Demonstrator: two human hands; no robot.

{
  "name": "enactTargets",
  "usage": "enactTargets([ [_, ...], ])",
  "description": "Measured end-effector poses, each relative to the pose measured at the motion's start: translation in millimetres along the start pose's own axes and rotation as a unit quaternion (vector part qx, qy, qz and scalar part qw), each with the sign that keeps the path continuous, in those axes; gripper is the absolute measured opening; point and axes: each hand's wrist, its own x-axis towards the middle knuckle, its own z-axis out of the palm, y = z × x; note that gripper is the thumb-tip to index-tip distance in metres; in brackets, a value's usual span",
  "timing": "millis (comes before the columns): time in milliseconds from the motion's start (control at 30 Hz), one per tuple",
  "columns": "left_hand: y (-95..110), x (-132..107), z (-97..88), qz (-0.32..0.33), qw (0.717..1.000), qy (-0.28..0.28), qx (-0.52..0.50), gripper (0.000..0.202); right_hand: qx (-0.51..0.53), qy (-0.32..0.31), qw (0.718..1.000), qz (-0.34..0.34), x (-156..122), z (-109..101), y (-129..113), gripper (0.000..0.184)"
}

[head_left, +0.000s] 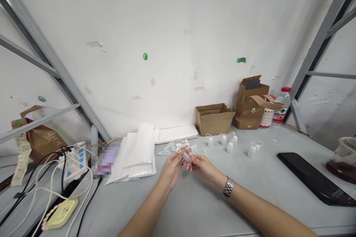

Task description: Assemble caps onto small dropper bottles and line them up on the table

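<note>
My left hand (174, 163) and my right hand (200, 163) meet over the middle of the grey table. Between their fingertips is a small translucent plastic tube-like piece (187, 155), pinched from both sides; the fingers cover part of it. Just behind the hands lies a loose pile of translucent white plastic parts (166, 150), some flat and some ring-like. To the right stand several small white squeeze bottles with looped cap straps, among them one bottle (210, 141) near the box and another bottle (251, 151) farther right.
White padded envelopes (139, 152) lie left of my hands. Behind stand an open cardboard box (214, 122) and a brown paper bag (250, 107). A black phone (314, 177) and a plastic cup (343, 159) are at right; a power strip (75, 163) with tangled cables is at left.
</note>
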Motion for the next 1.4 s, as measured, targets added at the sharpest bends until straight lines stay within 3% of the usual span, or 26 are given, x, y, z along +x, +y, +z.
enactTargets([
  [167, -1.9, 0.0, 2.6, 0.041, 0.999, 0.015, -0.001, 0.036, -0.082, 0.048, 0.994, -0.052, 3.7, 2.2, -0.8, 0.037],
  [300, 2.2, 1.7, -1.9, 0.073, 0.994, 0.075, -0.004, 0.039, -0.186, 0.048, 0.979, -0.073, 0.8, 5.0, 1.1, 0.034],
  [400, 6.9, 6.5, -11.6, 0.083, 0.987, 0.139, -0.013, 0.04, -0.312, 0.076, 0.941, -0.106, -0.1, -4.9, 2.1, 0.031],
  [500, 10.9, 10.7, -20.3, 0.085, 0.98, 0.178, -0.005, 0.043, -0.466, 0.145, 0.851, -0.193, 6.1, -22.8, 1.3, 0.026],
  [600, 12.5, 11.9, -22.7, 0.088, 0.978, 0.188, 0.0, 0.049, -0.589, 0.135, 0.757, -0.248, 19.4, -34.6, 1.3, 0.023],
  [733, 11.7, 12.6, -22.0, 0.098, 0.975, 0.2, -0.001, 0.044, -0.755, 0.059, 0.599, -0.259, 41.1, -29.9, 2.2, 0.017],
  [833, 11.6, 14.0, -24.9, 0.094, 0.975, 0.2, 0.008, 0.023, -0.836, -0.057, 0.471, -0.275, 54.7, -21.8, 0.0, 0.015],
  [900, 12.1, 14.8, -27.6, 0.092, 0.975, 0.202, 0.02, 0.015, -0.859, -0.128, 0.407, -0.284, 60.9, -19.2, -2.4, 0.015],
  [967, 12.8, 15.3, -29.4, 0.091, 0.971, 0.218, 0.028, 0.016, -0.869, -0.164, 0.368, -0.285, 64.7, -18.7, -4.6, 0.015],
  [1100, 13.3, 15.7, -29.2, 0.068, 0.964, 0.256, 0.025, 0.019, -0.871, -0.194, 0.347, -0.288, 67.9, -19.5, -7.7, 0.018],
  [1400, 11.1, 18.1, -31.2, 0.099, 0.958, 0.27, -0.006, 0.016, -0.875, -0.172, 0.37, -0.26, 71.0, -22.6, -6.2, 0.016],
])
